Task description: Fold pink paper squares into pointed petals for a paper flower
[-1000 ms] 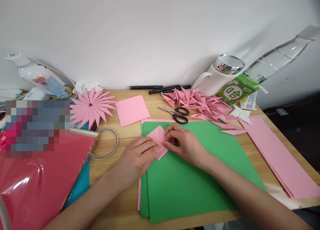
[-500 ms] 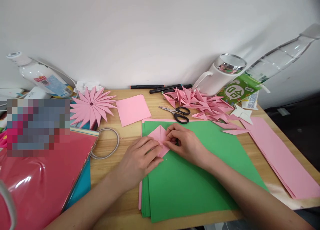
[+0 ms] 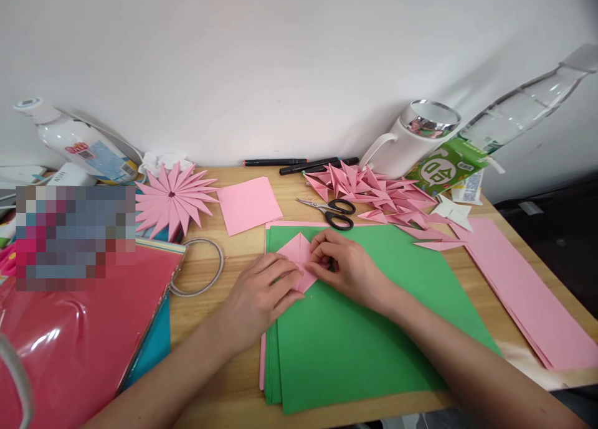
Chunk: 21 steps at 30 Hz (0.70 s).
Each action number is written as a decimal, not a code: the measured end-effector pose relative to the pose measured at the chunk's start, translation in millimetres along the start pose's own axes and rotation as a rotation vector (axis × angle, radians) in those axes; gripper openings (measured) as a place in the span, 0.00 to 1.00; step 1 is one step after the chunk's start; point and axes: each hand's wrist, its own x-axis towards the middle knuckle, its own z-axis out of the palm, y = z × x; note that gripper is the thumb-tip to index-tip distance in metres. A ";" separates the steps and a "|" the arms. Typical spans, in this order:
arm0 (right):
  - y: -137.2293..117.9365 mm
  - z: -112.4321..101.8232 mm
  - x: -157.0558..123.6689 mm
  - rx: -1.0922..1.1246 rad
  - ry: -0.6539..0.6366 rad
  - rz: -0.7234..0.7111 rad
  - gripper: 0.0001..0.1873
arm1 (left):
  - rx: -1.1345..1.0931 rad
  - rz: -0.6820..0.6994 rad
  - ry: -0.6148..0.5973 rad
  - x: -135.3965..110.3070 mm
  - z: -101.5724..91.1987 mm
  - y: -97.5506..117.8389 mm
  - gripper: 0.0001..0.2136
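A small square of pink origami paper [image 3: 299, 251] lies turned like a diamond, a crease down its middle, on the stack of green paper [image 3: 364, 348]. My left hand [image 3: 261, 295] holds its left side, with bent fingers over it and the thumb near the lower edge. At the right corner my right hand [image 3: 343, 264] pinches the same sheet between thumb and fingers. Both hands cover part of the paper. Behind the green stack lie black-handled scissors [image 3: 339, 222] and a pile of folded pink paper pieces [image 3: 374, 189].
Left stand a pink pointed paper rosette [image 3: 163, 214], a stack of pink squares [image 3: 250, 205], a tape roll [image 3: 220, 264] and a red paper pack [image 3: 84, 335]. At the back are markers [image 3: 275, 162] and a white mug [image 3: 397, 146]. Pink strips [image 3: 527, 292] lie right.
Both hands keep nearly the same hold on the pink paper. The view has shifted very slightly.
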 end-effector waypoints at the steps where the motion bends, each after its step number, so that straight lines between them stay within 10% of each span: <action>1: 0.0 0.1 0.0 -0.001 0.001 0.003 0.05 | 0.022 0.010 0.003 -0.1 -0.1 0.5 0.05; 21: -2.8 2.6 -0.8 -0.058 0.034 0.005 0.05 | 0.241 0.151 0.000 -0.3 -2.7 6.2 0.05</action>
